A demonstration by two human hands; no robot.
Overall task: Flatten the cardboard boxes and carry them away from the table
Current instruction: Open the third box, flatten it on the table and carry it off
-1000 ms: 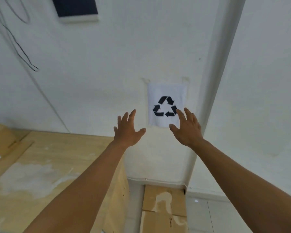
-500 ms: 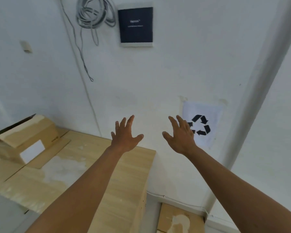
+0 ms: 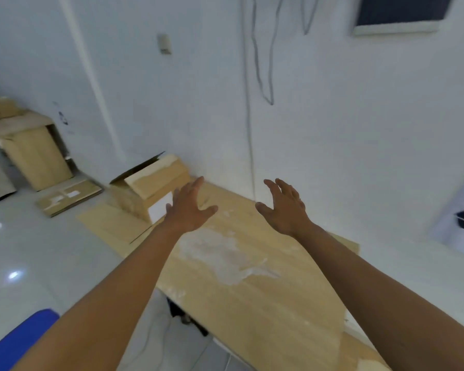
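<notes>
left hand: your left hand (image 3: 189, 208) hangs over the table, fingers straight and together, thumb out, holding nothing.
right hand: your right hand (image 3: 285, 207) is beside it but apart, fingers spread and slightly bent, also empty.
box: the open cardboard box (image 3: 145, 188) stands on the table just left of your left hand, flaps up, with a white label (image 3: 160, 208) on the side nearest that hand. the two overlap in view, and you cannot tell whether they touch.
flat sheet: a flat cardboard sheet (image 3: 107, 223) lies under the box, further left of your left hand.
surface: the wooden table (image 3: 265, 311) runs below both hands and forearms, with a pale smear (image 3: 225, 255) under your wrists.
floor: the glossy white floor (image 3: 24, 250) is left of your left arm. a flattened cardboard piece (image 3: 67, 195) lies on it, with a wooden unit (image 3: 35, 153) beyond.
wall: the white wall (image 3: 359, 129) is past your fingertips. grey cables (image 3: 263, 62) hang above your right hand, a dark panel (image 3: 402, 12) is higher to its right, and a paper sign (image 3: 458, 223) is to its right.
near: a blue shape (image 3: 19, 341) sits below your left forearm.
</notes>
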